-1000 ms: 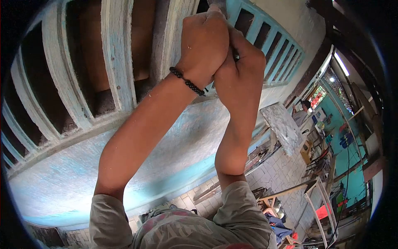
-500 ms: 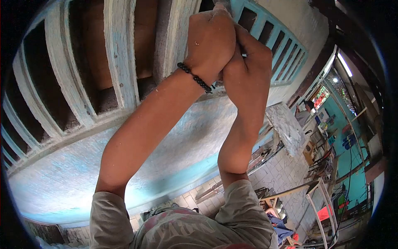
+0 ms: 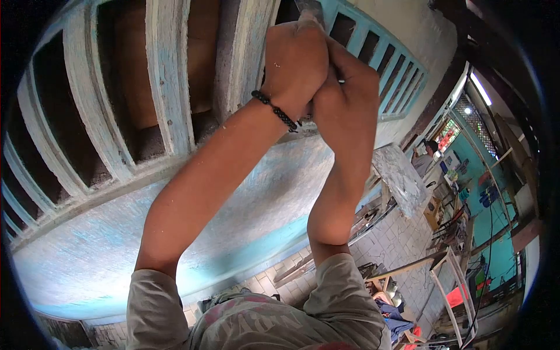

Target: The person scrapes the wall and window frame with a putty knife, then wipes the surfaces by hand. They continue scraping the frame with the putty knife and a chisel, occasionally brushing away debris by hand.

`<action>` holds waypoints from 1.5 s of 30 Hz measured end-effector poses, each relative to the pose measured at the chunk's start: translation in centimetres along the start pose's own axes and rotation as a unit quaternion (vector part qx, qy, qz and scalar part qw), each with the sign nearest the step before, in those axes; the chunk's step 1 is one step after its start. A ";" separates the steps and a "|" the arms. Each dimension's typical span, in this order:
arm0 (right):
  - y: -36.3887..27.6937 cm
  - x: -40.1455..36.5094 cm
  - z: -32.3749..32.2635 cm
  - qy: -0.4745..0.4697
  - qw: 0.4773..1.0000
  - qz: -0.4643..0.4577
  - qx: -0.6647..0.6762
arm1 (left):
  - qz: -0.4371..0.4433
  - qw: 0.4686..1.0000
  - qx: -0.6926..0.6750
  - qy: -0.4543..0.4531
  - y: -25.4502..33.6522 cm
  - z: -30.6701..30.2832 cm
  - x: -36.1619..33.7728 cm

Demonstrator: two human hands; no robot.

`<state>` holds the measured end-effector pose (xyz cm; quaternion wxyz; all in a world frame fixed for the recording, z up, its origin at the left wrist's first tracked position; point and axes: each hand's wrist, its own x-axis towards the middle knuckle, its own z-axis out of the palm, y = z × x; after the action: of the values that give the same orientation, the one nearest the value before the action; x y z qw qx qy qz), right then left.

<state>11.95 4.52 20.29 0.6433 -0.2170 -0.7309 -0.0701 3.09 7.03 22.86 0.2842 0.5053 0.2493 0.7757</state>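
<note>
My left hand (image 3: 296,61), with a black bead bracelet (image 3: 274,111) on its wrist, is closed around a scraper. The scraper's greyish blade (image 3: 309,8) shows beyond my knuckles at the top edge. Pressed against it, my right hand (image 3: 353,79) is closed too; its fingertips and most of the handle are hidden. Both hands are raised in front of window bars (image 3: 169,76) whose pale blue paint is worn and patchy. The bar (image 3: 248,55) just left of my left hand looks whitish and scraped.
Below the bars runs a blue-white wall (image 3: 245,192). To the right are a marbled tabletop (image 3: 402,175), a wooden frame (image 3: 449,291) and a pile of cloth (image 3: 394,318) on the tiled floor (image 3: 379,245). Another person (image 3: 423,158) is farther back.
Both hands have shifted very slightly down and left, and more of the scraper's blade shows above them. My grip looks the same.
</note>
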 end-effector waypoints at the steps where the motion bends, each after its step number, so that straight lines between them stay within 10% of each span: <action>1: 0.1 0.0 0.1 0.003 1.000 -0.004 -0.002 | 0.008 1.000 0.003 -0.001 -0.2 0.0 0.1; 45: 0.4 -0.1 0.5 0.006 0.998 0.049 0.031 | 0.075 0.996 0.043 -0.003 -1.3 0.0 0.9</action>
<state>11.63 5.02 20.06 0.6566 -0.2317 -0.7175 -0.0169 2.98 8.58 22.58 0.2039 0.5367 0.2425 0.7820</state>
